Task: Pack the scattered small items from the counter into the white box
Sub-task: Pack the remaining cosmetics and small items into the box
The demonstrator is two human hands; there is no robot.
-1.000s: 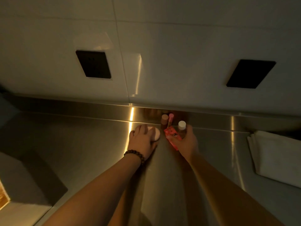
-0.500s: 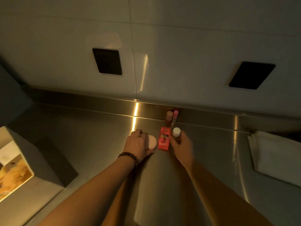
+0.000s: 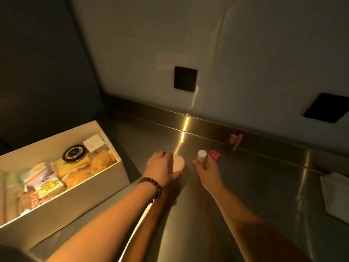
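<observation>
Now gone from rt hand (image 3: 207, 168): red packet (image 3: 215, 154), lying on counter (image 3: 264, 186) just behind. Rt hand grips small bottle w/ white cap (image 3: 201, 155). Left hand (image 3: 162, 168) w/ bead bracelet curls round pale round puff (image 3: 178, 163). White box (image 3: 79, 201) at left, w/ small stuff inside. 2 little tubes (image 3: 235, 140) by back wall.

White box (image 3: 79, 201) with yellow cartoon-print packets (image 3: 49, 187); pale pink round puff (image 3: 178, 163); white-capped bottle (image 3: 201, 155); red patterned packet (image 3: 215, 154); grey steel counter (image 3: 264, 186); black wall sockets (image 3: 185, 78); brown beaded bracelet (image 3: 152, 185)
</observation>
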